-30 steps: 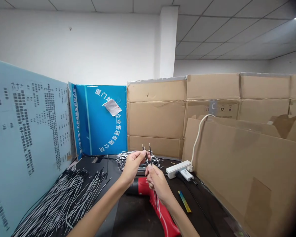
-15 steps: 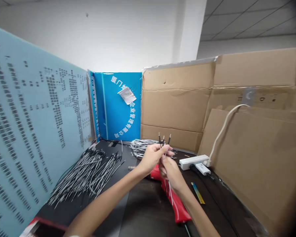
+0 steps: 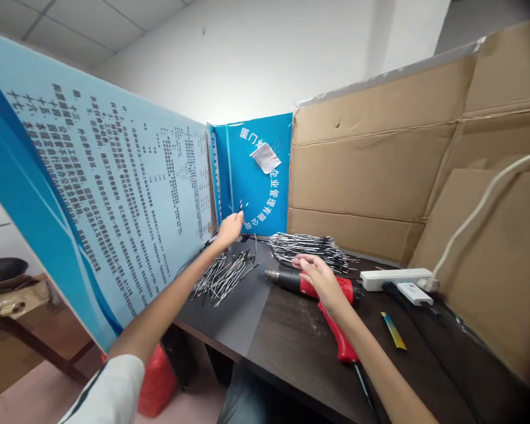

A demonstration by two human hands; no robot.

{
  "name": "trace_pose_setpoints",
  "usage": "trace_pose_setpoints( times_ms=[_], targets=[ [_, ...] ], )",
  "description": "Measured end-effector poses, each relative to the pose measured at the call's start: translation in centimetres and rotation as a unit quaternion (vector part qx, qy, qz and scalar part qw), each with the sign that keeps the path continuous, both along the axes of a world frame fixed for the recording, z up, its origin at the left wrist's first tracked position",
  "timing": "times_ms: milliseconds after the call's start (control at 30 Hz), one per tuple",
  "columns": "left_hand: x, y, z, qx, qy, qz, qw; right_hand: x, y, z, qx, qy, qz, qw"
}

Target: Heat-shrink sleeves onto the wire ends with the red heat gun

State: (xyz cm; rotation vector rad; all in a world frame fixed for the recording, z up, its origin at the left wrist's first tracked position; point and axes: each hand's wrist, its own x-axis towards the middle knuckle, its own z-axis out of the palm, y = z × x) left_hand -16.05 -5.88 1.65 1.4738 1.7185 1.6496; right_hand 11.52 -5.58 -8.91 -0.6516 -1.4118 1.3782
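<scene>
My left hand (image 3: 231, 228) is closed and raised over the left pile of wires (image 3: 223, 280), in front of the blue panel. Short dark ends of wires (image 3: 241, 206) with bright tips stick up out of its fist; the rest of them is hidden. My right hand (image 3: 320, 275) hovers above a red and black heat gun (image 3: 344, 344), its fingers stretched out and seemingly holding nothing. The heat gun lies on the dark table with its metal nozzle to the left. Behind it spreads a second pile of black and white wires (image 3: 311, 248).
A white power strip (image 3: 395, 278) with a plugged-in adapter sits right of the heat gun. Nearer lies a small blue-yellow strip (image 3: 393, 331). Cardboard (image 3: 357, 171) walls the back and right; a printed light-blue board (image 3: 150, 188) stands left. A red bag (image 3: 156, 380) is below the table.
My hands have parted. The left one has moved left and up with the wires, while the right has come away from them and opened over the heat gun. The view has swung left.
</scene>
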Motion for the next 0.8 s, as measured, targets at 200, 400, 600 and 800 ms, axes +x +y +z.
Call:
trace_pose_setpoints(
  times_ms=[200,400,600,800],
  targets=[
    [-10.1,-2.0,-3.1,-0.224,0.275,0.125,0.927,-0.1,0.2,-0.1,0.0,-0.011,-0.004,1.0],
    [-13.6,-3.0,-7.5,-0.259,0.455,0.152,0.839,0.1,0.4,-0.2,-0.003,-0.016,-0.015,1.0],
    [-13.3,-2.4,-9.2,-0.219,0.545,0.058,0.807,0.1,0.8,-0.8,-0.012,-0.026,-0.024,0.999],
    [-12.3,-0.6,-10.4,-0.21,0.547,0.017,0.81,-0.4,0.6,-1.6,0.004,-0.067,-0.008,0.998]
  ],
)
